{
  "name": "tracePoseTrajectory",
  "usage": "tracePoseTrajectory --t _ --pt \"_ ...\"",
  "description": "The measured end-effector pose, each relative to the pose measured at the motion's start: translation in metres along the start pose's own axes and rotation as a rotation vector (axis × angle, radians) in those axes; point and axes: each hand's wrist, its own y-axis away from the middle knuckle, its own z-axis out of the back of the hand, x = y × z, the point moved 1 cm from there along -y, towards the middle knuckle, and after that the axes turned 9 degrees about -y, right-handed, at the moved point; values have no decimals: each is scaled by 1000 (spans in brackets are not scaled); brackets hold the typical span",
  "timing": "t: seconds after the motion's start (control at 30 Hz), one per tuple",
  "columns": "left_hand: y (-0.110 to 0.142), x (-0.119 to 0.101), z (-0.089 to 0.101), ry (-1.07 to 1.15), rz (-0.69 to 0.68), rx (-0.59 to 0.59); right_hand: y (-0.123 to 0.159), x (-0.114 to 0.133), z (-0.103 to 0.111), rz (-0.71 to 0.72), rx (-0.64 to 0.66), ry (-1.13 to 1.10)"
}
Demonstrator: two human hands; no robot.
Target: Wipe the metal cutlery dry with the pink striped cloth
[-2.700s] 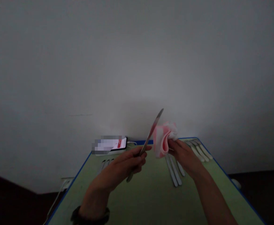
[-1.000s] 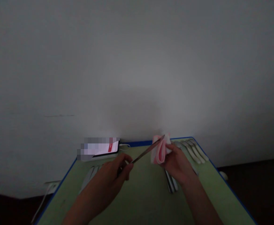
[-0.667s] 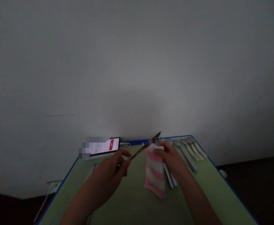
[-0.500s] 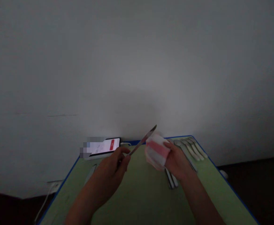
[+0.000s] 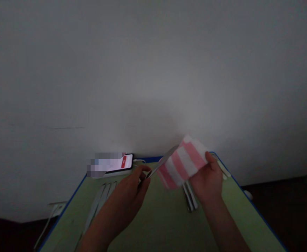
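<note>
A table knife (image 5: 164,158) is pinched in my left hand (image 5: 128,191), its blade slanting up to the right over the table. My right hand (image 5: 207,176) grips a pink-and-white striped cloth (image 5: 184,161) by its right side. The cloth hangs spread out, its left edge against or just beside the blade; whether they touch I cannot tell. Beneath the cloth, metal cutlery handles (image 5: 189,197) lie on the table, their far ends hidden. Left of my left hand lie several knives (image 5: 101,196) side by side, partly covered by my forearm.
A lit phone (image 5: 119,163) with a white cable (image 5: 140,161) rests at the table's back left. Pale cutlery handles (image 5: 224,169) lie at the back right, mostly behind my right hand. The green table (image 5: 153,220) has a blue edge and meets a grey wall (image 5: 153,77).
The cloth has opened from a bunched shape into a wider striped piece, and my right hand has shifted right. The knife's blade has turned to show its flat side. More knives show at left.
</note>
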Motion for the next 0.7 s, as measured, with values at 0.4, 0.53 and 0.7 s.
tracePoseTrajectory --t 0.4,0.53,0.7 --pt "3 -13 -18 -36 -71 93 13 -10 -1 781 211 1046" --pt "2 -20 -20 62 -121 40 12 -23 10 549 526 1455" --pt "0 -22 -19 88 -88 -42 18 -27 9 512 632 1533"
